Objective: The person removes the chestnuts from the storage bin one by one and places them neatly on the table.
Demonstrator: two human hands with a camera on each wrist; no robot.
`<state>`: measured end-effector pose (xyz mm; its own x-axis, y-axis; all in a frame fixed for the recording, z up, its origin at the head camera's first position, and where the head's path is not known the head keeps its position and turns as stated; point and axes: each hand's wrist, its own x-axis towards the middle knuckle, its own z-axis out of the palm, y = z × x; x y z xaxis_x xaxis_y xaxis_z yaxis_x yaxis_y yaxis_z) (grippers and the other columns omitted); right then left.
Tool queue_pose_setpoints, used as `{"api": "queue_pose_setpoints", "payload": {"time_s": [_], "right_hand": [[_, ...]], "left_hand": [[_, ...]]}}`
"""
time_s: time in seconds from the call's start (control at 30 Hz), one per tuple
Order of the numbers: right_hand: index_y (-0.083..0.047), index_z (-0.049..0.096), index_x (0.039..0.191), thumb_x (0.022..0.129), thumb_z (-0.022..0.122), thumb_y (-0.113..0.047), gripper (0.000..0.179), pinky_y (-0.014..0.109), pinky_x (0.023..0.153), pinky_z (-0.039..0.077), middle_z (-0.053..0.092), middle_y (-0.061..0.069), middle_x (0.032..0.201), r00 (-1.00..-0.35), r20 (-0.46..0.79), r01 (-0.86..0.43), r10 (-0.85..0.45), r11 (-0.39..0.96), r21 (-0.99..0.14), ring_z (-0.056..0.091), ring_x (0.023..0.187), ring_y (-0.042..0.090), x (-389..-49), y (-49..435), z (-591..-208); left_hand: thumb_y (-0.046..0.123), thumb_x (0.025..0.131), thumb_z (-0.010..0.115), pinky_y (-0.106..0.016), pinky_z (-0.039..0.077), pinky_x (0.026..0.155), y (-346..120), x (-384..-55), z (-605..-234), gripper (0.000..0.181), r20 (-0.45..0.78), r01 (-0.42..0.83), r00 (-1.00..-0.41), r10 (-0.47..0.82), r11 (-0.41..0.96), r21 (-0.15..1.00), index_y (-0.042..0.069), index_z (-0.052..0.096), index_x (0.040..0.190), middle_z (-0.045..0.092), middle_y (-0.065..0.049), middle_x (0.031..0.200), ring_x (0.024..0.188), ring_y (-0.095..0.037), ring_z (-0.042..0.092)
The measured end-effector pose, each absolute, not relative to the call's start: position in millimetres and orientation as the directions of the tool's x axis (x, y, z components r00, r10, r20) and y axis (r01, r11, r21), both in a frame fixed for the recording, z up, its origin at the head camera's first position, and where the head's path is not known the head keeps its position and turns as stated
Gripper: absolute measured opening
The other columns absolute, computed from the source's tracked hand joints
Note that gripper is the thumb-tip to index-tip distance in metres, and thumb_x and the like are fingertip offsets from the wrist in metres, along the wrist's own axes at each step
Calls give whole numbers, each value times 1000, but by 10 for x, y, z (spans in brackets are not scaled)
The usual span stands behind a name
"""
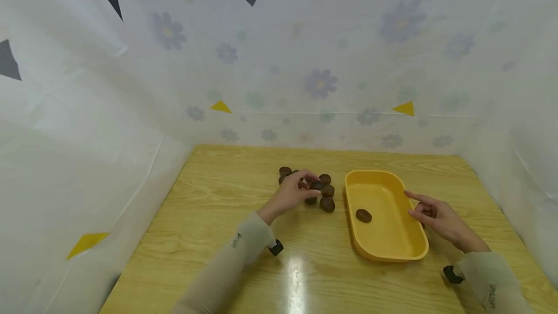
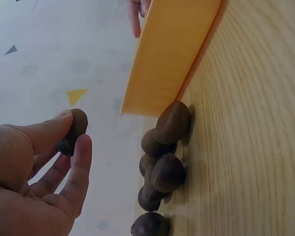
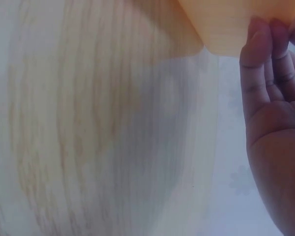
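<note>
My left hand [image 1: 293,196] pinches a dark brown chestnut [image 2: 77,129] between thumb and fingers, raised over the table beside a loose group of chestnuts [image 1: 327,204]. In the left wrist view, the gripped chestnut is apart from the piled chestnuts [image 2: 168,173]. To the right stands a yellow plastic tray [image 1: 394,244] with rounded corners, one chestnut [image 1: 364,215] lying inside near its left wall. My right hand [image 1: 444,222] holds the tray's right rim with thumb and fingers. In the right wrist view, its fingertips [image 3: 258,46] meet the outer wall; part of the thumb is cut off.
A light wood table [image 1: 209,256] carries everything. White flower-patterned sheeting [image 1: 279,62] rises behind it and at both sides, with black and yellow triangles on it. Just under the right hand, a small dark patch shows beside the tray, too hidden to identify.
</note>
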<state>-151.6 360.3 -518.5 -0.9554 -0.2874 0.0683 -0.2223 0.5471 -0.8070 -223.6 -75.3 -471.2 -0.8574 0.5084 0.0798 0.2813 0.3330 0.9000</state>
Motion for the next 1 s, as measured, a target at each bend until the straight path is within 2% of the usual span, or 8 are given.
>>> {"api": "queue_pose_setpoints", "payload": {"time_s": [0.23,0.4,0.6,0.8,1.0], "right_hand": [[0,39,158,106,61,-18,59,36,55,47,67,6,87,-956,67,-220,-285,548,-807,57,65,27,-1525,3608,-5181],[0,39,158,106,61,-18,59,36,55,47,67,6,87,-957,67,-218,-284,545,-810,57,65,27,-1522,3603,-5181],[0,39,158,107,61,-18,59,36,55,46,67,6,88,-956,66,-218,-285,544,-810,56,65,27,-1512,3599,-5175],[0,38,159,107,60,-18,59,36,55,46,67,7,89,-957,57,-209,-286,535,-818,56,66,28,-1508,3598,-5169],[-1,38,159,107,61,-19,59,36,55,47,67,7,89,-959,53,-202,-278,541,-816,57,66,27,-1515,3603,-5175]], "left_hand": [[25,99,73,-40,55,92,-964,-2254,-4727,28,93,282,-876,474,344,896,21,67,126,63,-2,130,112,-27,62],[23,99,73,-37,54,84,-1039,-2264,-4767,30,98,291,-878,469,360,886,17,66,128,63,-5,128,104,-25,62],[22,99,74,-42,56,91,-1093,-2268,-4827,27,97,290,-890,446,386,876,18,67,125,63,-4,131,108,-25,63],[20,98,75,-44,55,92,-1134,-2294,-4925,28,80,271,-900,429,404,874,15,67,125,64,-6,131,108,-26,63],[20,97,76,-48,56,97,-1150,-2310,-5015,29,23,211,-913,406,425,880,14,67,124,63,-7,135,115,-29,64]]}}
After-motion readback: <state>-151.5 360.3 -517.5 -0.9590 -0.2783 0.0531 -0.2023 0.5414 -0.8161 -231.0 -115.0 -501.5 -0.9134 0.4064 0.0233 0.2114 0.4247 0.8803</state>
